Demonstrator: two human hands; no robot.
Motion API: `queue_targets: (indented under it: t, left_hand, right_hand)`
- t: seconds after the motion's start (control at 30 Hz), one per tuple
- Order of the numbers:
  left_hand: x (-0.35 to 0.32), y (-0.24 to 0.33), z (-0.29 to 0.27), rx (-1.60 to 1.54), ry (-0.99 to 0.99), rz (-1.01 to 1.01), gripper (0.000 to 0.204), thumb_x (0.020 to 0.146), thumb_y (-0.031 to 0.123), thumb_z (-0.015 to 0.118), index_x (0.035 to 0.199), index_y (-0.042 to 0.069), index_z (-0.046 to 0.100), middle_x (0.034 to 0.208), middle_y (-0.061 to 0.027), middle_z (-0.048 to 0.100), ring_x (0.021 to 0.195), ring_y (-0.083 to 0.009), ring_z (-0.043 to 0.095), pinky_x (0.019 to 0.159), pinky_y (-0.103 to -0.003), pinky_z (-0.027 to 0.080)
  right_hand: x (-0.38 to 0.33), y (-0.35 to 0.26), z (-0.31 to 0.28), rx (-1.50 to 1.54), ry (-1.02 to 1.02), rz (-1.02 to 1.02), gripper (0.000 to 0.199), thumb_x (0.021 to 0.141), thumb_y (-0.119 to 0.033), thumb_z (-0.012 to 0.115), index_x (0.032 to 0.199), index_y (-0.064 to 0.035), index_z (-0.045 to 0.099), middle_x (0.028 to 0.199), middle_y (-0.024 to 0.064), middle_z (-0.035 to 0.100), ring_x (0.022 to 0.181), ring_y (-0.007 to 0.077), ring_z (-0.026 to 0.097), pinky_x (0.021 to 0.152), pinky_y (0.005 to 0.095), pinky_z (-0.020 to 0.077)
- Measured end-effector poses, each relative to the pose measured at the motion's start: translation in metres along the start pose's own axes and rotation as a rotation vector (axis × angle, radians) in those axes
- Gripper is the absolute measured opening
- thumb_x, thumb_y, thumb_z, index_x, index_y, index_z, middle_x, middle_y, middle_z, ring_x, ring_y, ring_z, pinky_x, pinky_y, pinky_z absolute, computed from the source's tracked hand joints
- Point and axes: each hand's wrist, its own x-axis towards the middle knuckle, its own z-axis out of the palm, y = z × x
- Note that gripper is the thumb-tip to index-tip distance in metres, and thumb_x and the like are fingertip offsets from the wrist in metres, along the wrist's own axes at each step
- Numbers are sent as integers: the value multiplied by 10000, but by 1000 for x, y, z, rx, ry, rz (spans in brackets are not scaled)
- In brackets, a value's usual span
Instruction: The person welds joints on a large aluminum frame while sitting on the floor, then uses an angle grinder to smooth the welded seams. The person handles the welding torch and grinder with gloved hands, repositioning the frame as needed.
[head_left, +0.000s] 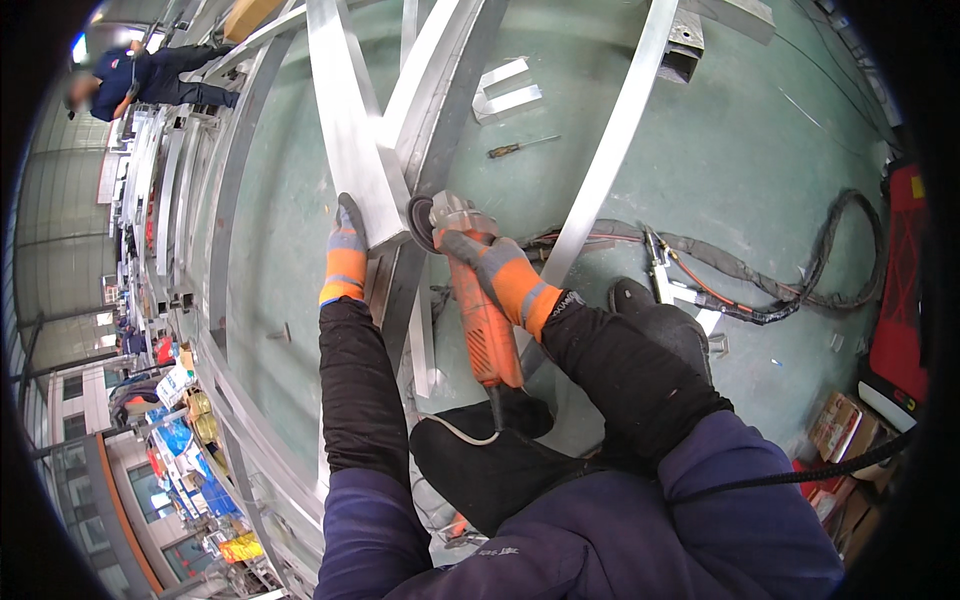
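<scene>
Two gloved hands work over a green workshop floor (pixel 760 150): the left hand (pixel 346 250) flat on an aluminium bar (pixel 345 130), the right hand (pixel 490 265) clenched around an orange angle grinder (pixel 480 320).

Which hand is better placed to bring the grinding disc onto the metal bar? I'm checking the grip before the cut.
The right hand: it already grips the orange angle grinder, whose disc sits beside the metal bar. The left hand rests on that bar, apparently steadying it.

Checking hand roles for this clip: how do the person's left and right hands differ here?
The left hand lies flat on the slanted silver metal bar, holding no tool; the right hand is closed around the orange angle grinder. The left reaches farther forward; the right sits nearer the body. Both wear grey-and-orange work gloves over black sleeves.
</scene>
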Motion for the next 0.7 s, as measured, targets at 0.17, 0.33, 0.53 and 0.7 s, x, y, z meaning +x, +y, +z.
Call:
queue_targets:
  t: [0.17, 0.33, 0.53, 0.7]
  left_hand:
    - [-16, 23, 4, -182, 34, 21, 823, 979, 662, 342, 1362, -46, 511, 1226, -276, 623, 1069, -403, 628, 900, -417, 489]
    - [-9, 10, 5, -130, 37, 63, 840, 967, 681, 358, 1362, -41, 523, 1228, -251, 634, 1101, -366, 623, 920, -394, 481]
    - [-1, -5, 4, -58, -4, 97, 829, 986, 673, 306, 1379, -30, 503, 1255, -240, 614, 1109, -370, 602, 906, -383, 480]
    - [-3, -5, 4, -111, 41, 102, 883, 937, 730, 359, 1366, -22, 528, 1221, -271, 631, 1098, -392, 618, 908, -404, 486]
  right_hand:
    - [5, 5, -4, -85, 2, -84, 682, 761, -568, 754, 939, 81, 641, 784, 110, 643, 658, 221, 637, 596, 351, 522]
    - [1, -2, 1, 114, 56, 97, 676, 766, -560, 752, 942, 84, 643, 792, 112, 644, 659, 212, 633, 608, 357, 522]
    - [-6, -10, 1, 136, 3, 131, 669, 756, -539, 771, 988, 75, 641, 816, 111, 652, 660, 214, 630, 611, 357, 521]
    - [-8, -11, -1, 118, -4, 162, 628, 761, -500, 783, 998, 65, 645, 833, 106, 654, 668, 212, 629, 618, 352, 520]
